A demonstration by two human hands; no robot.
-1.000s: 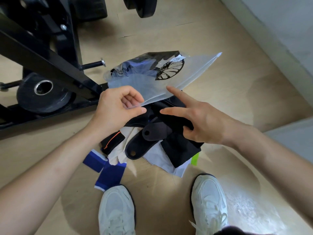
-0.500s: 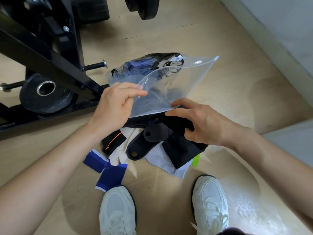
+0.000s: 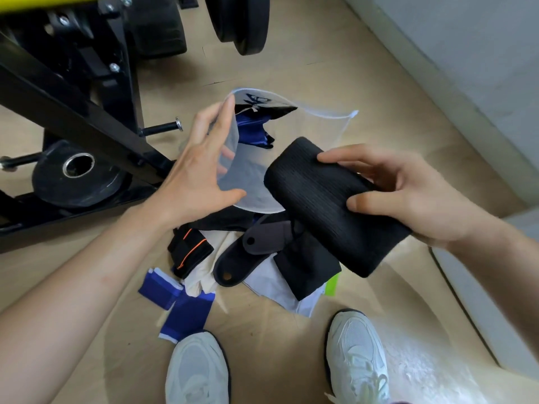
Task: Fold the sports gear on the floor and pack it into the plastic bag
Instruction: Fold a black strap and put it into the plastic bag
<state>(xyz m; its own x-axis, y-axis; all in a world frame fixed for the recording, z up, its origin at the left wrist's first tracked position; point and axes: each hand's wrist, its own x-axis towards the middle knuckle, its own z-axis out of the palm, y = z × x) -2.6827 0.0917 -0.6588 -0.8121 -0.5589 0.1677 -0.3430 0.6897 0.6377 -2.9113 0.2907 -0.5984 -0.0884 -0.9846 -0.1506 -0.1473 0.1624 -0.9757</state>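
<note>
Both hands are busy: the left hand [image 3: 198, 176] holds the plastic bag [image 3: 306, 126] by its rim, fingers spread to keep the mouth open. The right hand [image 3: 408, 196] grips a folded black knit sleeve [image 3: 329, 205] just right of that opening, seemingly ready to slide it in. Nearer, blue wristbands [image 3: 180, 310] lie unfolded on the floor [image 3: 262, 330].

Wooden floor [image 3: 335, 53], grey wall [image 3: 481, 53], black gym frame [image 3: 73, 112].
</note>
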